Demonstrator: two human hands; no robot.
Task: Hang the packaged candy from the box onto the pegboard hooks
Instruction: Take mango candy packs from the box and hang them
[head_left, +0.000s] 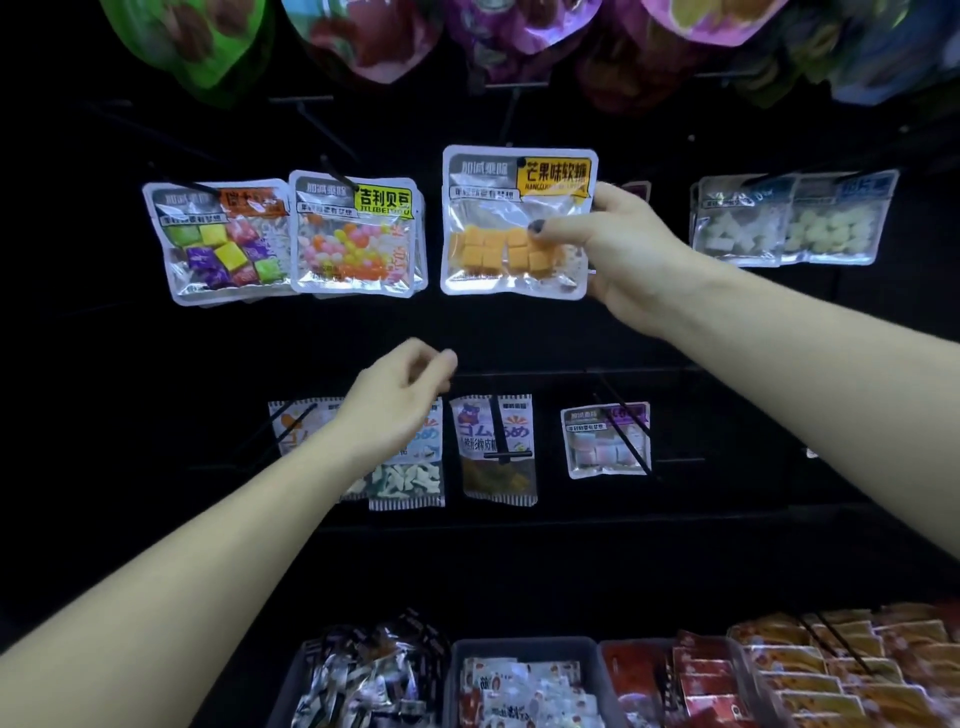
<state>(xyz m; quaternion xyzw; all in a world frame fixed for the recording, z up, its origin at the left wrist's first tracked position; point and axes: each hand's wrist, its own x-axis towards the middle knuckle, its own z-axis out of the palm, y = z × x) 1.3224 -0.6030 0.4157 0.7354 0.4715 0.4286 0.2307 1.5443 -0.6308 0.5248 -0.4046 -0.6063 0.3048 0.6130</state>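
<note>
Bins: a grey plastic bin (524, 647) at the bottom edge holds small glossy sachets; beside it lie foil-wrapped sweets (363, 675) and red packets (701, 680).
Left hand (400, 400): raised, fingers loosely curled, holding nothing.
Right hand (618, 249): thumb and fingers pinch the right edge of the mango candy bag (514, 223).
Mango candy bag: flat, clear plastic, orange cubes inside, on a black hook (511, 111).
Pegboard (519, 332): black, with more clear pouches (291, 239) hanging to the left.

We find a retail shop — a black pegboard (519, 338) display with candy packets (353, 234) hung on hooks across centre frame, stocked bins (524, 649) along the bottom.
</note>
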